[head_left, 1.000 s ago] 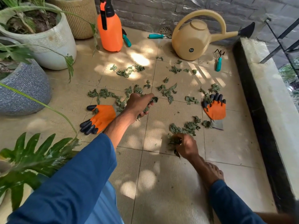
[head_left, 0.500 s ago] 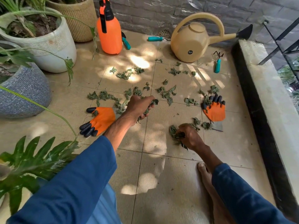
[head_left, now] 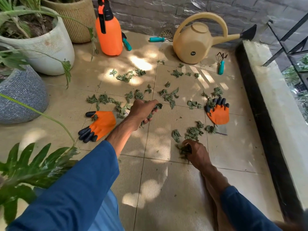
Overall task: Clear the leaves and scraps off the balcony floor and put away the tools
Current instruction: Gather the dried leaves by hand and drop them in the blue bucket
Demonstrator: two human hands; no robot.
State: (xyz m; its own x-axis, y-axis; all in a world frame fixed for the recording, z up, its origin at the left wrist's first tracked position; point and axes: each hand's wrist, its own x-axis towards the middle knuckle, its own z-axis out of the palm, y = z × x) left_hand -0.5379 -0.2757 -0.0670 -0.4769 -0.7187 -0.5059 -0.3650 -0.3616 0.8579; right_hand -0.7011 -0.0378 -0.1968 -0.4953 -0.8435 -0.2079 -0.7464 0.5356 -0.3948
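Nearest the person, the right hand (head_left: pixel 197 153) is low over the balcony floor (head_left: pixel 166 189), its fingers curled round a clump of leaves (head_left: pixel 184 150). A small heap (head_left: pixel 193 133) lies just beyond it, not yet taken up. A little further out, the left hand (head_left: pixel 141 111) grips its own bunch, fingers closed round it above the tiles.

Judged from this, the clearing looks to be at an early stage. Two handfuls are gathered, no bin or bag shows, and most scraps (head_left: pixel 168 97) lie scattered across the middle tiles. An orange glove (head_left: pixel 101 124) lies beside the left forearm and a second glove (head_left: pixel 219 114) off to the right, both with leaves against them.

Toward the far wall, the hand rake (head_left: pixel 221 67), a teal-handled tool (head_left: pixel 157 39), a second teal handle (head_left: pixel 127 45), the sprayer (head_left: pixel 109 35) and the watering can (head_left: pixel 191 42) all wait to be put away.
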